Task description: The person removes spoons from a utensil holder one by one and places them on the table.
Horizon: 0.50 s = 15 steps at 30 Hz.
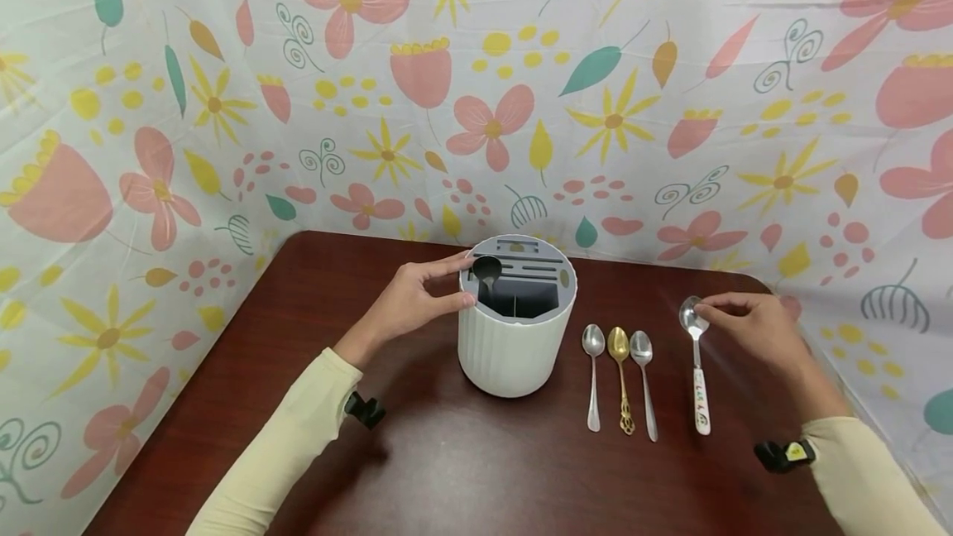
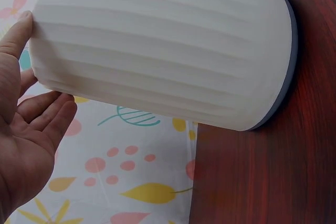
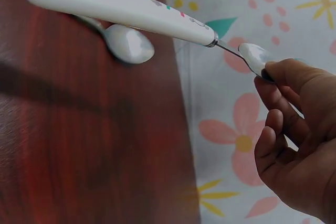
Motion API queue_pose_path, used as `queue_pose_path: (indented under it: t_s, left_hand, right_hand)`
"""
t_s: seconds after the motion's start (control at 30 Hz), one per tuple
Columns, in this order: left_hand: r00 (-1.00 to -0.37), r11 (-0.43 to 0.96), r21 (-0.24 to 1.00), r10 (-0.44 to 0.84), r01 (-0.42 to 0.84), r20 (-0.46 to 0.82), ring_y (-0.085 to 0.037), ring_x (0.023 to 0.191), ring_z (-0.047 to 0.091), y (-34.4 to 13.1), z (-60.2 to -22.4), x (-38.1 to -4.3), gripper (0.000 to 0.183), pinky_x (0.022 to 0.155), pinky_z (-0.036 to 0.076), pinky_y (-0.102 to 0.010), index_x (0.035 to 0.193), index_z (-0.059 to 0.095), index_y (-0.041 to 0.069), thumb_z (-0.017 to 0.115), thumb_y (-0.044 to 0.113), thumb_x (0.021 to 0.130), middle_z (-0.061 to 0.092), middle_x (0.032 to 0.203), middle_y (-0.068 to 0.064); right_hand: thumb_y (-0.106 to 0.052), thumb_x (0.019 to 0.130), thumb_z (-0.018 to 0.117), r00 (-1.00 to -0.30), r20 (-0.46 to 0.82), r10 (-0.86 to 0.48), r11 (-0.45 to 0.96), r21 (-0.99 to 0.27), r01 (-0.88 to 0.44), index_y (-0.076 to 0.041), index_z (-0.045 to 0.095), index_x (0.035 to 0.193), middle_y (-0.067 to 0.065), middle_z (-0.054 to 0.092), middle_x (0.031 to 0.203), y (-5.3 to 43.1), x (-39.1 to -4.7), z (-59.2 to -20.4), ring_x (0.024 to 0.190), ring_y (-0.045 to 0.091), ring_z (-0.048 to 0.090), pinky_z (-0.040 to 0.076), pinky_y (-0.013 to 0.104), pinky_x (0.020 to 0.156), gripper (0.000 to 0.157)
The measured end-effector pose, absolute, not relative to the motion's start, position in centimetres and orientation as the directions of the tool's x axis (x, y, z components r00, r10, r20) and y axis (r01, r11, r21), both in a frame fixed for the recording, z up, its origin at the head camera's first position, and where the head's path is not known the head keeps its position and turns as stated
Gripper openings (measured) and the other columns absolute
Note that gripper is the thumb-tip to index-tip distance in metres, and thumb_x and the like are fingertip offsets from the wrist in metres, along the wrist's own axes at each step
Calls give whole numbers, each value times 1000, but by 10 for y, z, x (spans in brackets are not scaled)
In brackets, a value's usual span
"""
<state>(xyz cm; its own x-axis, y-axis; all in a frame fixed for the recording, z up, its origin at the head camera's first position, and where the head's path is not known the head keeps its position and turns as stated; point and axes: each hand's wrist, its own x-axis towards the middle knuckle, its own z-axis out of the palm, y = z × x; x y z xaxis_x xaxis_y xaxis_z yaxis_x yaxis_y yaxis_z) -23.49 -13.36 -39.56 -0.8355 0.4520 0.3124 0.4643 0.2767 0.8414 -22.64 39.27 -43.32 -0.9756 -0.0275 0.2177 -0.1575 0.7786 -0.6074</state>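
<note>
A white ribbed utensil holder stands on the table, with a grey slotted top. In its open compartment stands a black spoon, bowl up. My left hand rests on the holder's left side, thumb and fingers spread along the rim; the left wrist view shows the holder's wall beside the fingertips. At the right, my right hand pinches a metal spoon by its bowl between thumb and fingers. Its white patterned handle points toward the table's front in the head view.
Between the holder and my right hand, a silver spoon, a gold spoon and another silver spoon lie side by side, bowls away from me. A flower-print cloth hangs behind the dark red wooden table.
</note>
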Motion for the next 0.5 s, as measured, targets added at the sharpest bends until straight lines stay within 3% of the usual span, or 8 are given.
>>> queue_pose_path:
  t_s: [0.33, 0.5]
  left_hand:
    - [-836, 274, 841, 448, 466, 317, -7, 139, 49, -134, -396, -235, 59, 112, 42, -52, 143, 62, 26, 83, 35, 88, 57, 147, 10]
    - [-834, 265, 844, 450, 467, 320, -10, 140, 49, -133, -395, -235, 59, 112, 42, -53, 143, 62, 24, 83, 33, 89, 58, 147, 8]
  right_hand:
    - [-34, 95, 76, -983, 179, -47, 759, -633, -152, -8, 81, 103, -12, 74, 89, 401, -227, -457, 73, 1, 60, 49, 21, 59, 28]
    - [-36, 94, 76, -984, 176, -36, 781, -609, -138, -11, 82, 102, -9, 75, 92, 403, -228, -467, 75, -3, 60, 47, 19, 61, 26]
